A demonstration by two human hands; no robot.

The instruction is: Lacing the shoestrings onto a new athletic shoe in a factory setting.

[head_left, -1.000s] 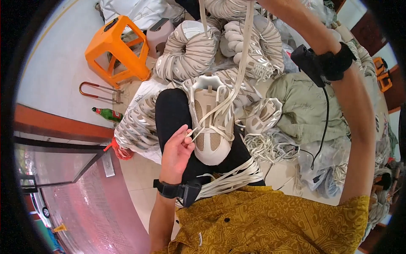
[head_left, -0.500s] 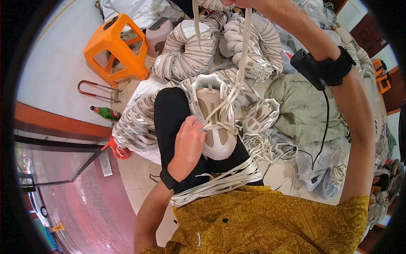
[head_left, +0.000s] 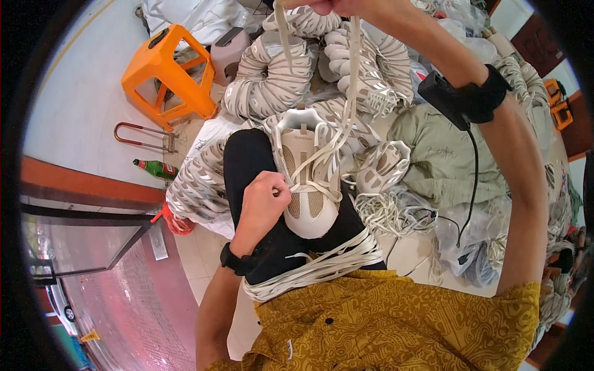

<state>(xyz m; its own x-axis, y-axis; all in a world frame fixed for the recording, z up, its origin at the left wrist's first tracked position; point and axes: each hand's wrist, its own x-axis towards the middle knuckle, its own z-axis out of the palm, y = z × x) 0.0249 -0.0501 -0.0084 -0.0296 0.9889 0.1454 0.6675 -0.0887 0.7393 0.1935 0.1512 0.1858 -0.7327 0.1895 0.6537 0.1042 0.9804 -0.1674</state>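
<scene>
Turned over since a second ago, the left hand (head_left: 265,196) shows its back left of centre, curled, its grip hidden. Mid-frame lies the beige shoe (head_left: 307,207). Well apart, at the top edge, the right hand (head_left: 334,6) clamps a pale lace (head_left: 353,74).

Bright, soft light; bent, blackened edges

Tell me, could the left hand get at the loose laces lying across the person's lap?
Probably yes. The left hand is beside the sneaker, near the loose laces, whose middle looks uncovered. It seems closed on a shoelace, though, so it may need to let go first.
</scene>
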